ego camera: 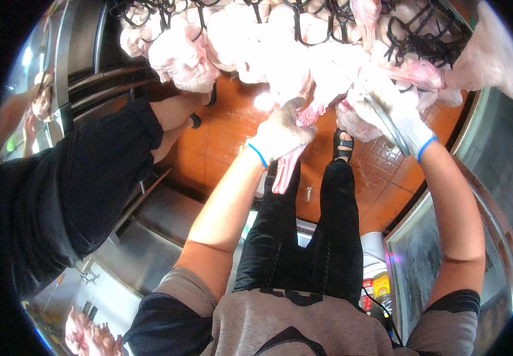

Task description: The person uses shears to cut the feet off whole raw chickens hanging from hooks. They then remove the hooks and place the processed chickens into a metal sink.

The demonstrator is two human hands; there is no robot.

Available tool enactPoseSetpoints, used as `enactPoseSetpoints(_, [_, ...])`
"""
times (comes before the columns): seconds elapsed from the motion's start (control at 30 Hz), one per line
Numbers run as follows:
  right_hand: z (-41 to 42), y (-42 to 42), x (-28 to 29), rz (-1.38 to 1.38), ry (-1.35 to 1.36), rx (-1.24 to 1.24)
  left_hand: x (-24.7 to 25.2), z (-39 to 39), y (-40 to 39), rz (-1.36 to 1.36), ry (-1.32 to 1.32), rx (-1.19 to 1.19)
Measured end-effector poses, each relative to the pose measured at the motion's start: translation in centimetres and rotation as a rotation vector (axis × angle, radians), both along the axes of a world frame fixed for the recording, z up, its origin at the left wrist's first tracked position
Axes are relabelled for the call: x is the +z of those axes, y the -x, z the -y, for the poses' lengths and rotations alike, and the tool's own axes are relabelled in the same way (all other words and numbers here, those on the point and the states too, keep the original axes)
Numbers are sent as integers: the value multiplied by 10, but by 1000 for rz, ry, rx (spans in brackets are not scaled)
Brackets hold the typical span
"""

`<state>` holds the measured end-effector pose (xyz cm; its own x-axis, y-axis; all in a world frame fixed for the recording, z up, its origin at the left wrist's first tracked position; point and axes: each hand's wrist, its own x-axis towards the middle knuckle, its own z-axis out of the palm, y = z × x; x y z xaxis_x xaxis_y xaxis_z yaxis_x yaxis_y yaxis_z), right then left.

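Note:
A row of plucked poultry carcasses (238,40) hangs from dark metal hooks (298,26) in front of me, partly washed out by glare. My left hand (283,133), in a white knit glove with a blue cuff, is closed on a bird's neck, and the head with its pale bill (287,173) hangs below the fist. To the right, my gloved right hand (385,107) is against another carcass by the hooks. A narrow metal tool (383,118) lies along that hand, its handle end near the wrist; its working end is lost in glare.
At the left stands a co-worker in dark clothes (78,178), beside metal shelving (105,89). The orange tiled floor (234,120) looks wet. A glass-fronted cabinet (421,262) is at my right, with jars (380,285) beside it. More poultry pieces (89,333) lie at lower left.

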<state>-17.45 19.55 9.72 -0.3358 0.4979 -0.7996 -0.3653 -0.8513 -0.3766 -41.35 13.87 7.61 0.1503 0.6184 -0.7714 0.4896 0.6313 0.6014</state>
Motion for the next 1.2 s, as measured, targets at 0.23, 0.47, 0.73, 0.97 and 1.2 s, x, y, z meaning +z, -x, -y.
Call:
enactPoseSetpoints(0.23, [38, 1, 76, 503, -315, 1374, -5, 9, 5, -105, -23, -185])
enactPoseSetpoints(0.47, [26, 34, -22, 378, -228, 953, -7, 14, 1, -122, -96, -164])
enactPoseSetpoints(0.73, [7, 41, -3, 813, -1102, 1599, 8, 10, 5, -204, -100, -173])
enactPoseSetpoints(0.97, [2, 55, -9, 763, -1081, 1657, -15, 25, 12, -211, -246, -140])
enactPoseSetpoints(1.2, [6, 40, -3, 698, -1027, 1580, 8, 19, 4, -207, -160, -159])
